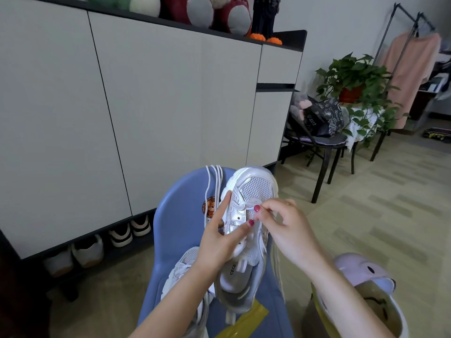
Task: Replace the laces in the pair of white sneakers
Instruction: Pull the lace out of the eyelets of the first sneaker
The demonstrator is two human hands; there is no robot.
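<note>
over the blue chair (180, 230), the left hand (219, 237) grips the white sneaker (246, 215) while the right hand (283, 223) fingers pinch the lace (246, 209) at a low eyelet; a slack pinch could let it slip back out.

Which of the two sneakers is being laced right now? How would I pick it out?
Find the blue chair in front. The sneaker is held above it by the left hand. Unlike the other sneaker, it is lifted, toe pointing away.
</note>
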